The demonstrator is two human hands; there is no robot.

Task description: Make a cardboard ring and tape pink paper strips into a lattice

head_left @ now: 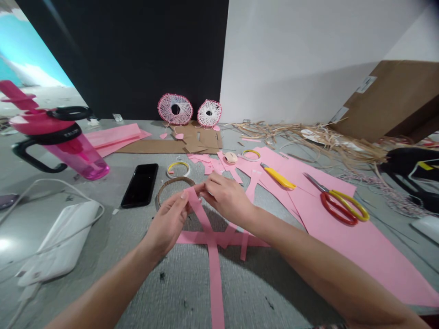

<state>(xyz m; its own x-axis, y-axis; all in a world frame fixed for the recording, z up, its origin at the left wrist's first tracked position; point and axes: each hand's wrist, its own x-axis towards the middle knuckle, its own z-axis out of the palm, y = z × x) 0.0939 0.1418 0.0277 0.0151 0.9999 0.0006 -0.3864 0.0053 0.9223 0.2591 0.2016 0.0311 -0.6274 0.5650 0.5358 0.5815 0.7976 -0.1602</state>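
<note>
My left hand [170, 219] pinches the upper end of a pink paper strip [203, 217], thumb on top. That strip slants down over other pink strips [194, 237], which cross on the table. Just right of the pinch, my right hand [224, 196] is closed with fingertips at the strip's top edge; what they grip is hidden. Behind my left fingers lies a thin brown hoop [164, 185], its right side covered by my hands. A long pink strip [215, 288] runs toward me from the crossing.
Scissors [338, 201] and a yellow cutter [277, 176] lie on pink paper sheets [350, 246] to the right. Tape rolls [178, 169] sit beyond my hands. A phone [140, 185], a white power bank [61, 244] and a pink tumbler [70, 141] are on the left. Two string-wound rings [175, 109] stand behind.
</note>
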